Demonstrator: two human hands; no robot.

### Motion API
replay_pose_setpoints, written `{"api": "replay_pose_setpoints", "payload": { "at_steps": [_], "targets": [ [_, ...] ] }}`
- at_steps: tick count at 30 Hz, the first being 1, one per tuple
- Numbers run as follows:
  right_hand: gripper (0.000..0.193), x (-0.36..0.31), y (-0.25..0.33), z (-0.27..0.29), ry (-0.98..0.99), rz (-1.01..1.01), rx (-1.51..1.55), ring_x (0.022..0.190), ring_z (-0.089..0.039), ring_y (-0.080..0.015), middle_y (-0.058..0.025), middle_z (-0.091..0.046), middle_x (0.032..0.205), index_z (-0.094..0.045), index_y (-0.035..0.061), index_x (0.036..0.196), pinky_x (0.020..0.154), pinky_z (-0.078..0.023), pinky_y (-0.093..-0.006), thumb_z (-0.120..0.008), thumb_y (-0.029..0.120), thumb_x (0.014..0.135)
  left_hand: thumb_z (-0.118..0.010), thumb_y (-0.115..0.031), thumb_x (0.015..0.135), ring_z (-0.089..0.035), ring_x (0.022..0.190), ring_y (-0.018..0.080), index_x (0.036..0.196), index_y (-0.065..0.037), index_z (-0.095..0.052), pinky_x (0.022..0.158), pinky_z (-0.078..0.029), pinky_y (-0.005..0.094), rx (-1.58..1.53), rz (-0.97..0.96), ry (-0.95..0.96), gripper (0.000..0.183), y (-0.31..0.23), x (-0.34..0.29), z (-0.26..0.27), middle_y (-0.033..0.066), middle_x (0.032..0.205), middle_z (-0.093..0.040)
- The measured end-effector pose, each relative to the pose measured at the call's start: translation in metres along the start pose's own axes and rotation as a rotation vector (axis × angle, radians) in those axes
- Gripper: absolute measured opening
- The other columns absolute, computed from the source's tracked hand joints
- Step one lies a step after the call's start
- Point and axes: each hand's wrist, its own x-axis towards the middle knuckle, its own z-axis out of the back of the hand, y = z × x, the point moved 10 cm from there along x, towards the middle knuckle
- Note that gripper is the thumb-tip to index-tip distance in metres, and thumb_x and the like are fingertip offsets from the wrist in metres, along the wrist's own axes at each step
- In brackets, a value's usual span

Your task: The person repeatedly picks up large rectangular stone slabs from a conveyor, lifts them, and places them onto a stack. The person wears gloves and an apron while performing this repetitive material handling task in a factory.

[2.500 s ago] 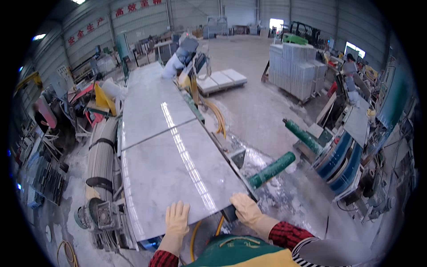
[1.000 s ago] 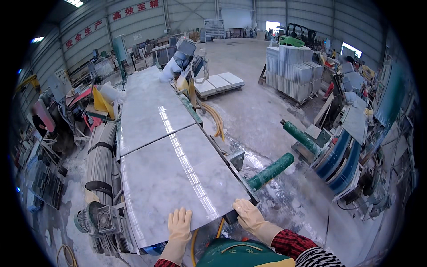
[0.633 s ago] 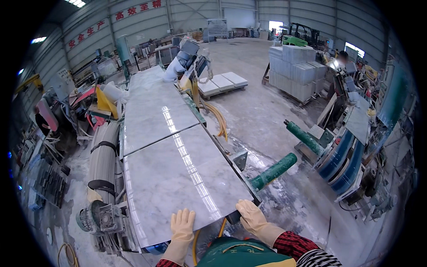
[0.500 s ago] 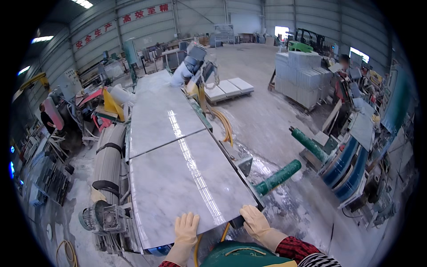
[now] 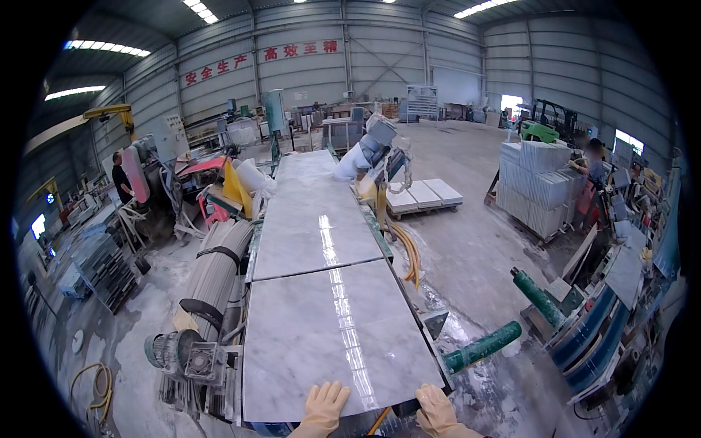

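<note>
Two pale, grey-veined marble slabs lie end to end on a long machine bed, parted by a thin dark seam. Against the front end of the near slab point(image 5: 292, 350) are both my hands, in cream rubber gloves. My left hand point(image 5: 325, 409) rests on its front edge, fingers spread flat on the polished top. At the slab's right front corner is my right hand point(image 5: 436, 410), fingers stretched forward and touching the edge; its thumb is hard to make out. The far slab point(image 5: 321, 219) reaches toward a tilted motor head point(image 5: 376, 142).
Left of the bed are a ribbed roll point(image 5: 217, 263) and an electric motor point(image 5: 171, 352). A green roller arm point(image 5: 482, 346) juts out at the right. Yellow hoses point(image 5: 407, 252), a pallet of white slabs point(image 5: 423, 196) and stacked tiles point(image 5: 537, 182) stand beyond. Other people stand far left and right.
My view has tilted up and turned left, so the bed and both hands appear lower and further right. My hands stay at the near slab's front edge.
</note>
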Motion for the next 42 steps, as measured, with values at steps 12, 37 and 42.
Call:
{"api": "replay_pose_setpoints", "payload": {
  "at_steps": [12, 37, 42],
  "targets": [
    [0.047, -0.039, -0.028, -0.029, -0.029, -0.193, -0.023, 0.129, -0.055, -0.0456, -0.027, -0.06, 0.136, -0.059, 0.0001, 0.137, 0.115, -0.043, -0.053, -0.057, 0.007, 0.09, -0.063, -0.017, 0.091, -0.045, 0.149, 0.0375, 0.155, -0.021, -0.055, 0.125, -0.03, 0.0567, 0.079, 0.141, 0.218, 0.065, 0.009, -0.037, -0.057, 0.0136, 0.16, -0.052],
    [0.023, -0.103, -0.107, 0.107, -0.248, -0.394, 0.318, 0.103, -0.064, -0.0436, -0.0203, -0.067, 0.112, -0.065, 0.003, 0.111, 0.091, -0.053, -0.0499, -0.063, 0.009, 0.09, -0.069, -0.008, 0.083, -0.073, 0.104, 0.0364, 0.141, -0.03, -0.069, 0.088, -0.055, 0.0401, 0.12, 0.594, 0.748, 0.062, 0.092, 0.055, 0.077, 0.018, 0.113, -0.076],
    [0.016, -0.088, -0.104, 0.102, -0.261, -0.338, 0.4, 0.101, -0.062, -0.0409, -0.0168, -0.063, 0.106, -0.063, 0.004, 0.108, 0.087, -0.052, -0.0486, -0.062, 0.009, 0.092, -0.073, -0.012, 0.085, -0.076, 0.095, 0.0317, 0.134, -0.032, -0.074, 0.085, -0.057, 0.0377, 0.093, 0.629, 0.737, 0.053, 0.118, 0.106, 0.088, 0.0163, 0.104, -0.078]
  ]
}}
